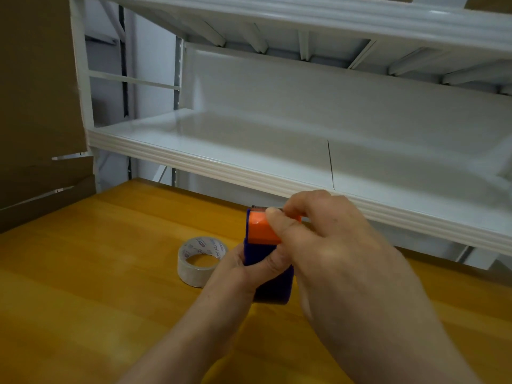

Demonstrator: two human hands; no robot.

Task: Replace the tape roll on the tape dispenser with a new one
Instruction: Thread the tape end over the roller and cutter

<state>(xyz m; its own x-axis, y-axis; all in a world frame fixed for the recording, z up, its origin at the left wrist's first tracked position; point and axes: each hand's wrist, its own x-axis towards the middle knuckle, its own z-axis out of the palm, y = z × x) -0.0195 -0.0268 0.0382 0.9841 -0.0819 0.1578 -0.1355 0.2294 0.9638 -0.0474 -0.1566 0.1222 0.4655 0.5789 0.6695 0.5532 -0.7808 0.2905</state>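
A blue tape dispenser with an orange top piece is held above the wooden table. My left hand wraps its blue body from the left and below. My right hand comes over from the right, thumb and fingers pinching the orange top near the metal blade edge. A roll of clear tape with a printed cardboard core lies flat on the table just left of the dispenser, touched by neither hand. Whether a roll sits inside the dispenser is hidden by my hands.
A white metal shelf juts out over the back of the table, close behind the dispenser, with more shelves above. Brown cardboard boxes stand at the left edge.
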